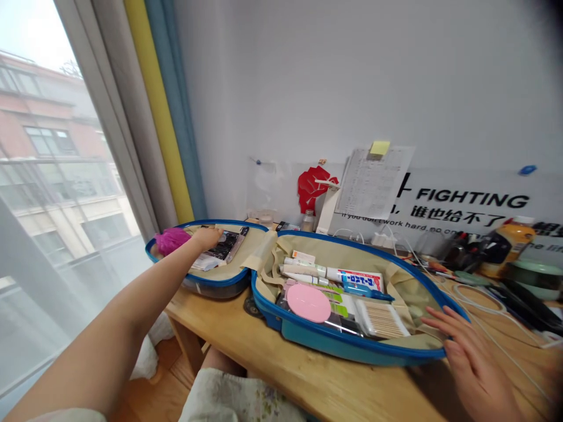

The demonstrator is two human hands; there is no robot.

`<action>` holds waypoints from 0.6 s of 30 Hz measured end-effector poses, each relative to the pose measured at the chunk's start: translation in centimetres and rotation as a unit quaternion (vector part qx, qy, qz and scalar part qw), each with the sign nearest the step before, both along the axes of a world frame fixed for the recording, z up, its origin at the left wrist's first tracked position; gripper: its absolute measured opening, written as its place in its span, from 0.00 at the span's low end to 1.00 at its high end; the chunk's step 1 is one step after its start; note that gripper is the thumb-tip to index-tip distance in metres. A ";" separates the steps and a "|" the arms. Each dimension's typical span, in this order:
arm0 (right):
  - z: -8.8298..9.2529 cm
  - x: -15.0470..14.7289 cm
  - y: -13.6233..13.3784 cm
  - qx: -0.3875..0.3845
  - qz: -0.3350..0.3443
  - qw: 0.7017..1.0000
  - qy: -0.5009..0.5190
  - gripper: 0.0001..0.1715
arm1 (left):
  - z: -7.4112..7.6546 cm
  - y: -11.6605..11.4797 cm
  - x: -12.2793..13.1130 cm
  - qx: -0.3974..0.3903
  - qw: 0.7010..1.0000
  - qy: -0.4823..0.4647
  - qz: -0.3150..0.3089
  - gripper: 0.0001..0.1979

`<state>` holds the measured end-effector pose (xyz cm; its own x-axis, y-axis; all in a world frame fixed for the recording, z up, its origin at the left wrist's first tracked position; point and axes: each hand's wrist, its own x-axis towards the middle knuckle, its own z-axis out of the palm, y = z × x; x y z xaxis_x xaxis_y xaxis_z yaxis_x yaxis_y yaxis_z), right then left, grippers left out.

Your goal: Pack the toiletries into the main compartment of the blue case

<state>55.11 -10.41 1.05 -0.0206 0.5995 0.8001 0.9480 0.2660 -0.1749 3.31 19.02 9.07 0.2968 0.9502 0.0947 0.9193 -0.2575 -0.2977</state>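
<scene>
A blue case (352,350) lies open on the wooden worktop (233,328), with one half near each hand. The left hand (207,237) reaches into the left half. Its fingers are over a dark pack (226,244), but I cannot tell if they hold it or just touch it. A fluffy purple puff (172,241) sits just to the left of this hand. A white pack (206,262) lies just below its wrist.

The right hand (472,351) is at the far end of the right half. Its fingers are spread wide over the rim, and it holds nothing.

Many things lie in the case between the two hands. Closest to the right hand is a clear bag of thin sticks (383,319). Farther left from that hand is a flat pink oval (308,303). Above the sticks are a blue tube (363,291) and the toothpaste (360,278).

Past the right hand, toward the wall, a white cord (477,288) curls on the worktop. Behind it stands an orange bottle (510,246). Papers (373,184) hang on the wall, up high between the hands.
</scene>
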 end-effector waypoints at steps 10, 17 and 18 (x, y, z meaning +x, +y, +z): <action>0.0 0.0 0.3 -0.004 0.006 1.000 0.009 0.19 | 4.9 -2.9 11.0 0.011 0.974 -0.136 -0.181 0.20; 0.0 -0.1 0.4 0.018 0.007 1.000 -0.003 0.20 | 1.4 -3.4 20.0 -0.120 0.944 -0.146 -0.270 0.20; 0.0 -0.1 0.4 0.019 0.006 1.000 -0.004 0.20 | 0.9 -3.3 20.6 -0.135 0.942 -0.143 -0.271 0.20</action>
